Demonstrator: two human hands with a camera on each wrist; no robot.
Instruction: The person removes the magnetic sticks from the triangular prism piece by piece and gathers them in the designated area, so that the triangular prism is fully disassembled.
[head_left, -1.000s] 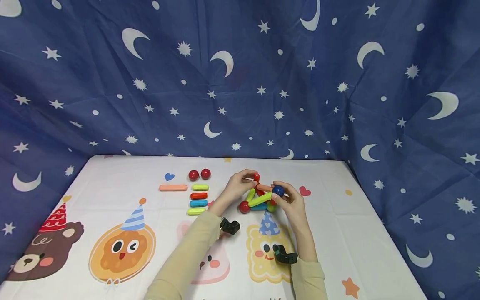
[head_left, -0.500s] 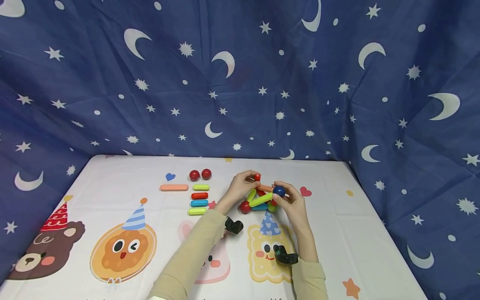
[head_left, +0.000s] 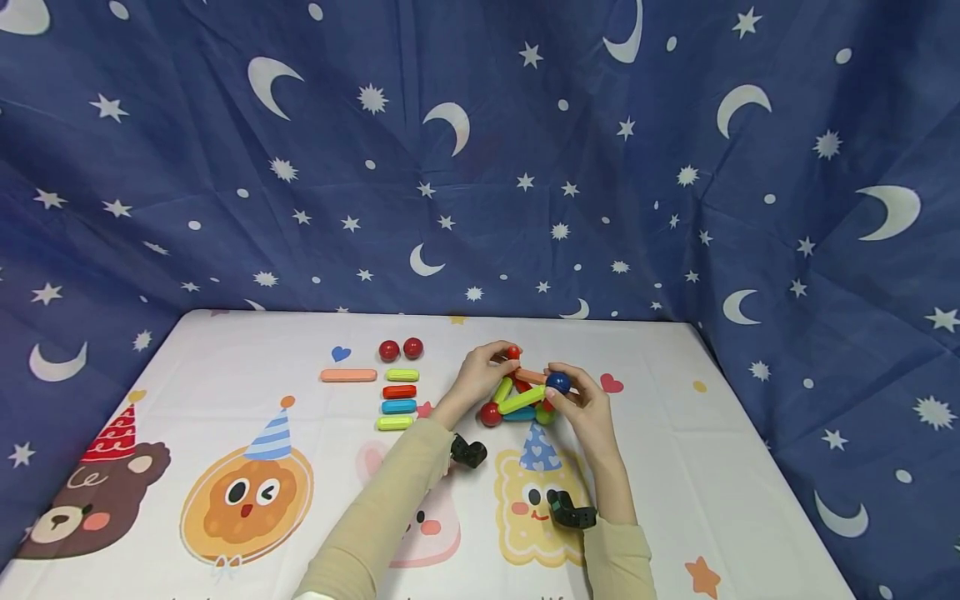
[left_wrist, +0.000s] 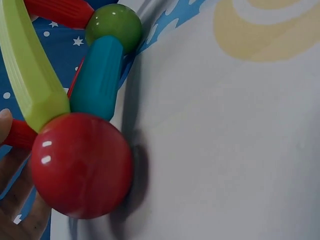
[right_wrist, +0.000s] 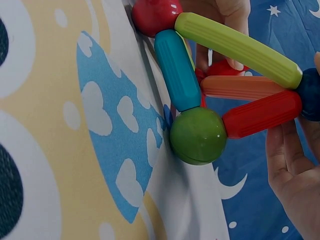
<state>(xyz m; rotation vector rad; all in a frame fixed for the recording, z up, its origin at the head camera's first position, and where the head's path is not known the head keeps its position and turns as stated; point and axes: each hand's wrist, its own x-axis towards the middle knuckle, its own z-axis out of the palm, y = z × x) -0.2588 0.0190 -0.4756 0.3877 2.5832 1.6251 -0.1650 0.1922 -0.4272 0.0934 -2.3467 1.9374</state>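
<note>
A small frame of rods and balls stands on the table between both hands. Its red ball (head_left: 491, 414) and green ball (right_wrist: 198, 136) are low, joined by a blue rod (right_wrist: 176, 70). A yellow-green rod (right_wrist: 240, 50), an orange rod (right_wrist: 242, 87) and a red rod (right_wrist: 262, 115) meet at the raised blue ball (head_left: 557, 382). My right hand (head_left: 588, 408) holds that blue ball between thumb and fingers. On the far left side, my left hand (head_left: 480, 372) pinches an upper red rod (head_left: 513, 353); its lower end is hidden in the head view.
Left of the frame lie two loose red balls (head_left: 401, 349), a long orange rod (head_left: 348, 376) and a column of short rods (head_left: 399, 392) in yellow-green, red and blue. A starry blue curtain (head_left: 480, 167) rises behind the printed white tablecloth (head_left: 675, 467).
The left wrist has shifted slightly right since one second ago, and the red rod's top dips a touch in the last half second. Both hands keep their holds; the right has barely moved.
</note>
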